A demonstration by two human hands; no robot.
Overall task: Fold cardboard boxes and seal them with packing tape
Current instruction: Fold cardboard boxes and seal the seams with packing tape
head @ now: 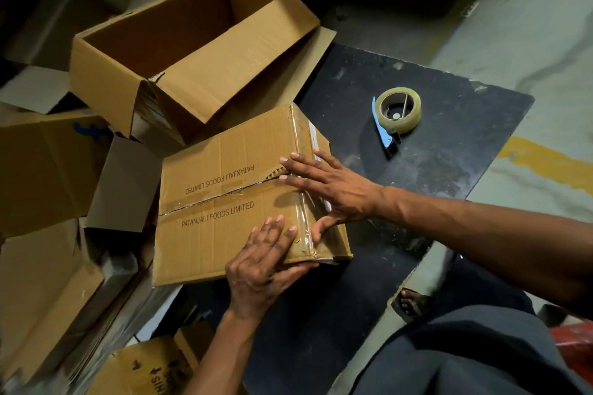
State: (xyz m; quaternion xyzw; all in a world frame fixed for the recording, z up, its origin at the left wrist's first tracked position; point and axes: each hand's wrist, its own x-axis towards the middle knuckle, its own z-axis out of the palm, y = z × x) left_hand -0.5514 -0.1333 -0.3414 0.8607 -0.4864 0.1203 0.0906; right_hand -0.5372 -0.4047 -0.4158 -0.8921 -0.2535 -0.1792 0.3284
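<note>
A closed brown cardboard box (221, 202) printed "PATANJALI FOODS LIMITED" lies on the dark board (449, 144), its two top flaps meeting along a middle seam. Clear tape runs across its right edge. My left hand (266, 266) rests flat on the box's near right corner, thumb wrapped under the edge. My right hand (330, 192) presses flat with fingers spread over the taped right edge and seam. A roll of clear packing tape in a blue dispenser (396, 115) lies on the board, apart from both hands.
An open empty cardboard box (179, 51) lies tilted behind the closed one. Flattened and loose cartons (48, 176) pile up at the left and front left. Grey floor with a yellow stripe (545, 160) lies to the right. My dark-clothed leg (465, 349) fills the lower right.
</note>
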